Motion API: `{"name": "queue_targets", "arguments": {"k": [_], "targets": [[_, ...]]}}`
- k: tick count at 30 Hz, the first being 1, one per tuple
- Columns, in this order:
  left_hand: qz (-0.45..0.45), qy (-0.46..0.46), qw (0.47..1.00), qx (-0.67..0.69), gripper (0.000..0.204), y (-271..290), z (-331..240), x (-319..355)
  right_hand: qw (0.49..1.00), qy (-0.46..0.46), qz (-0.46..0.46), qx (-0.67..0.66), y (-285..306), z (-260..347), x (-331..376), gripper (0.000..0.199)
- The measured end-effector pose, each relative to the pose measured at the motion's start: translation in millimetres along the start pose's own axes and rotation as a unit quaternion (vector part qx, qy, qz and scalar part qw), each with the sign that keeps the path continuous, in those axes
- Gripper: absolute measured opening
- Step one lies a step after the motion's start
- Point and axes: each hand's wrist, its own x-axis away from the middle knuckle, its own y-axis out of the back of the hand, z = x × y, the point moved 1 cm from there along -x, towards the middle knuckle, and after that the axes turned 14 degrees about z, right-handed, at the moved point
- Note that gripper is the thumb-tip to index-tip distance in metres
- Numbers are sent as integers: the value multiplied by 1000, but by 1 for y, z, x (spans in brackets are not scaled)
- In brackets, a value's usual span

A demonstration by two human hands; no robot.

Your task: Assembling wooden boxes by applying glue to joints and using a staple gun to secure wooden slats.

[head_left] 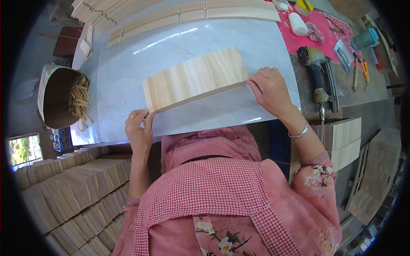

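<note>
A pale wooden board with streaked grain lies slantwise over the glossy grey-white tabletop, its right end farther from me. My left hand pinches the board's near left corner between thumb and fingers. At the opposite end, my right hand grips the near right corner the same way, fingers closed. Whether the board rests flat or is slightly lifted, I cannot tell.
Wooden strips lie along the table's far edge. A nail gun sits to the right, near a white bottle and orange-handled pliers. At left stands a bin with wood scraps; stacked boards fill the lower left.
</note>
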Motion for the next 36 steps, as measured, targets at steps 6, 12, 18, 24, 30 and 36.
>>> {"name": "queue_targets", "arguments": {"k": [6,12,18,24,30,36], "targets": [[17,18,1000,18,16,2,2,4,999,37,-3,-13,0,-3,0,8],[69,40,997,17,19,11,1,-5,999,16,-8,-43,-3,-5,0,8],[148,163,970,100,24,23,-23,-15,998,-34,34,-45,8,-1,-2,6],[73,197,936,281,33,24,-11,-29,953,-144,-26,-265,18,-3,-27,7],[47,217,926,305,31,13,9,-52,948,-210,-103,-217,-24,4,-57,8],[47,204,939,273,25,14,12,-54,932,-263,-118,-221,-33,11,-61,8]]}}
